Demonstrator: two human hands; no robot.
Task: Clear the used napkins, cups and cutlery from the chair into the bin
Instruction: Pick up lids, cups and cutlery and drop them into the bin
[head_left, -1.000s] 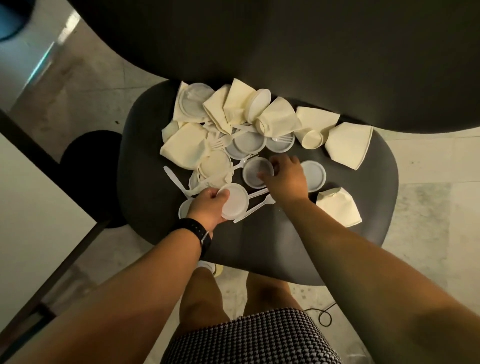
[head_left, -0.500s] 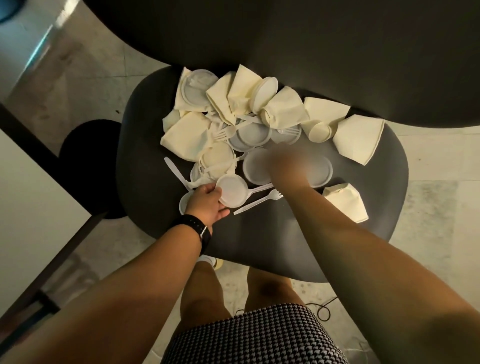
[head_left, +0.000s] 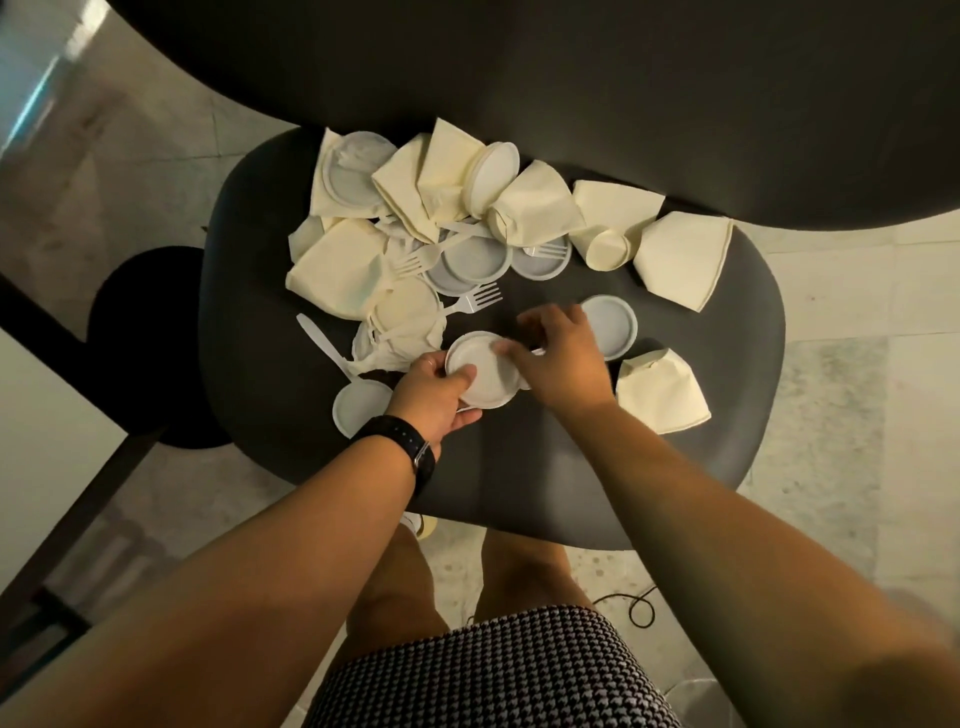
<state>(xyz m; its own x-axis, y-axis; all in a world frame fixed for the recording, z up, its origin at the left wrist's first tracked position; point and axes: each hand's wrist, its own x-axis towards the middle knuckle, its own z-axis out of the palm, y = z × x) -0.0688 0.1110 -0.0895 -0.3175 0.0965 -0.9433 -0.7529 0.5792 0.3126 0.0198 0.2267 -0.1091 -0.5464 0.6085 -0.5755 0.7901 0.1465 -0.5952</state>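
Left hand: I see my left hand (head_left: 434, 392) gripping a white plastic lid (head_left: 482, 368), thumb curled over its rim.
Right hand: my right hand (head_left: 563, 356) touches the lid's 3 o'clock edge, fingers bent; what it grasps, I cannot tell.
Chair: the dark chair seat (head_left: 519, 467) carries everything.
Litter: cream napkins (head_left: 343, 270), forks (head_left: 475, 301) and a paper cup (head_left: 605, 249) lie at 12 o'clock.
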